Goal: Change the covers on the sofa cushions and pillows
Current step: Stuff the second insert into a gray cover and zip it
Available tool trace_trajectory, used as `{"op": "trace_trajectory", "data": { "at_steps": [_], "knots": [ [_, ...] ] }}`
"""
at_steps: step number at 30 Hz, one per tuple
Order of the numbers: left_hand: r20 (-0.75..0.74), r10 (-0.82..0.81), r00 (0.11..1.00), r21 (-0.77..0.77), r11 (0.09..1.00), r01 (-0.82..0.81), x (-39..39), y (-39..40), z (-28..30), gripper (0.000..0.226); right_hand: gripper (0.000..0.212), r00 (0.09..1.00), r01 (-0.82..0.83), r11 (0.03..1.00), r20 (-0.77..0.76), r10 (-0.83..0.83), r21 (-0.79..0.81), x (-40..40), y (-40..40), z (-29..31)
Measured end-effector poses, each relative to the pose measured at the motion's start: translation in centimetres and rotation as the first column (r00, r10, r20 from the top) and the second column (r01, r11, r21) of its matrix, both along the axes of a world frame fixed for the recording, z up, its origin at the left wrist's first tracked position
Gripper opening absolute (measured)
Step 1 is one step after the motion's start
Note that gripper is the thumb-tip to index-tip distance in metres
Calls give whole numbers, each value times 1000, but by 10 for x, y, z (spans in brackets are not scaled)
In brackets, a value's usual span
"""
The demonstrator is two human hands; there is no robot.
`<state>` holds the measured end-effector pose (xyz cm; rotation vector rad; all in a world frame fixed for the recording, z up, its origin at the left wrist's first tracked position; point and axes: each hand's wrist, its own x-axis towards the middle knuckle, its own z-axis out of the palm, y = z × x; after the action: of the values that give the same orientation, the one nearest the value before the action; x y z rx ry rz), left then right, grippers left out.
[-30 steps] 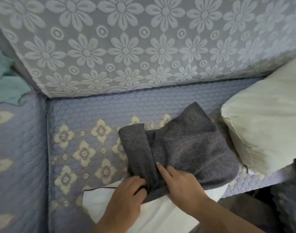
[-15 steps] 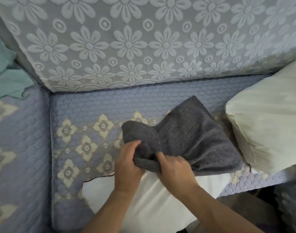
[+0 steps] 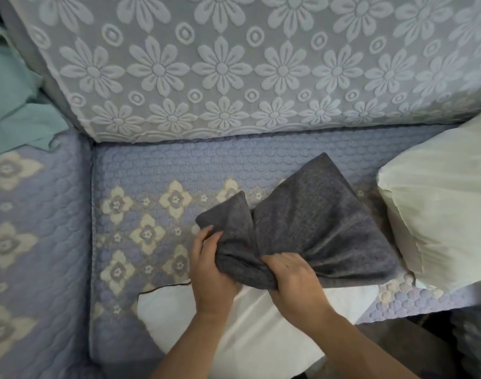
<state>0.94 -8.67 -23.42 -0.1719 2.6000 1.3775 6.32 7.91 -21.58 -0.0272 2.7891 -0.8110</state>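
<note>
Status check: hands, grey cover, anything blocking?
Left hand and right hand both grip grey cover, bunched over white pillow. Bare cream pillow beside it, nothing blocking.

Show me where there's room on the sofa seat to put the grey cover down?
The widest free patch is the quilted seat left of the grey cover, between the flowered backrest and the white pillow. A thin strip runs behind the cover, under the backrest. The right side is crowded by the cream pillow; the front by the white pillow and both hands.
</note>
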Motion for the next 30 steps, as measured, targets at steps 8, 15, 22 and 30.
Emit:
{"op": "trace_trajectory", "data": {
  "at_steps": [8,15,22,30],
  "knots": [
    [59,-104,993,-60,992,107,43,3,13,45,23,948,302,941,-149,-281,153,-38,24,15],
    [89,138,986,-124,984,-126,-4,-9,3,49,24,979,-201,975,-52,197,-96,-7,-3,4],
    [-38,51,998,95,994,-47,1,-1,14,48,24,951,-279,959,145,271,38,-42,13,11],
    [163,152,975,-236,965,-111,16,-14,9,23,21,999,-26,998,-47,23,-55,-30,-5,10]
  ]
}}
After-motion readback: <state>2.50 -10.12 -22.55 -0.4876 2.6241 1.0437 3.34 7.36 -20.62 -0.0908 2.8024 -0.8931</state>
